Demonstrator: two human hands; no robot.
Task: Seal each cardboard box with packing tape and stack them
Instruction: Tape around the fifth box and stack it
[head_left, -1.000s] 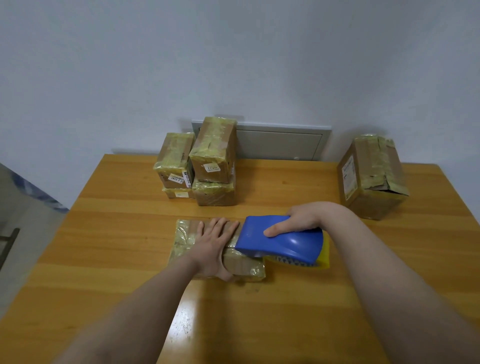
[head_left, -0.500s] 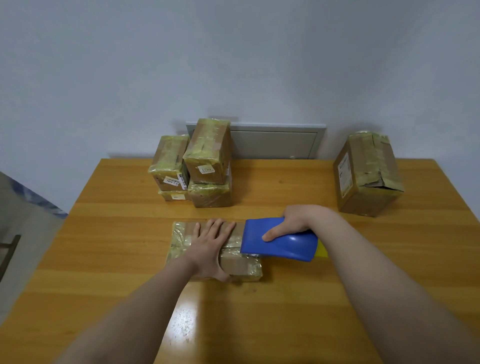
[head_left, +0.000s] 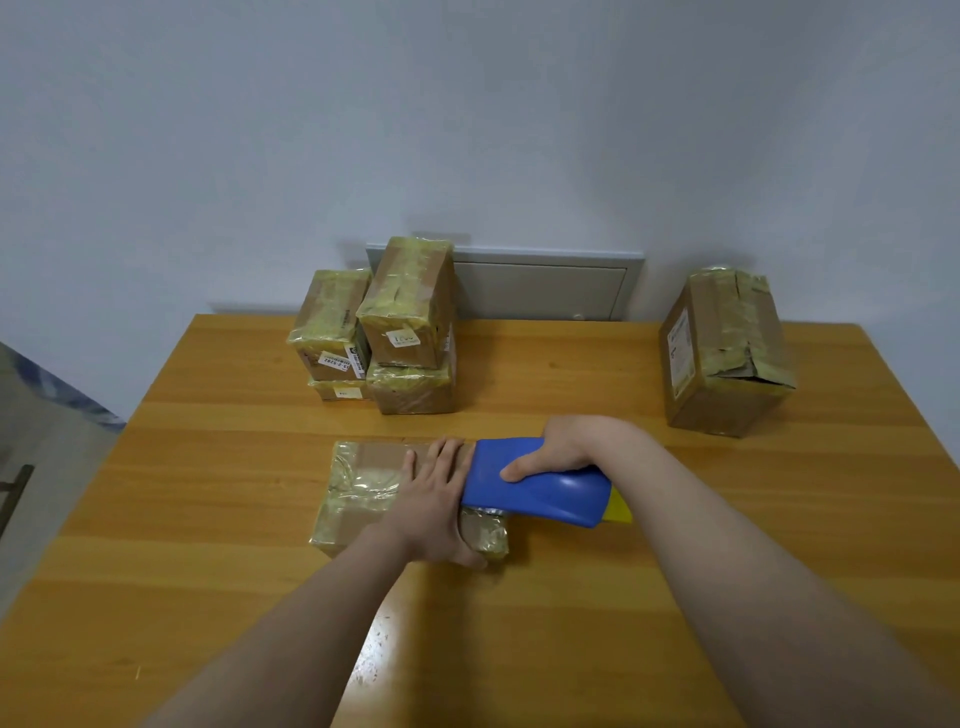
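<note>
A flat cardboard box (head_left: 363, 488) wrapped in clear tape lies in the middle of the wooden table (head_left: 234, 519). My left hand (head_left: 434, 506) presses flat on its top with straight fingers, the thumb at the near right corner. My right hand (head_left: 563, 447) grips a blue tape dispenser (head_left: 540, 488) with a yellow tail, held over the box's right end and touching my left hand's fingers. A stack of several taped boxes (head_left: 384, 332) stands at the back of the table. A larger taped box (head_left: 722, 353) stands apart at the back right.
A grey wall panel (head_left: 545, 286) sits behind the table's far edge. The table's left edge drops to a grey floor (head_left: 47, 467). Bare wood lies in front of my arms and between the stack and the large box.
The dispenser has slid left over the box's right end and tipped flatter, now touching my left hand. My left hand stays pressed on the box.
</note>
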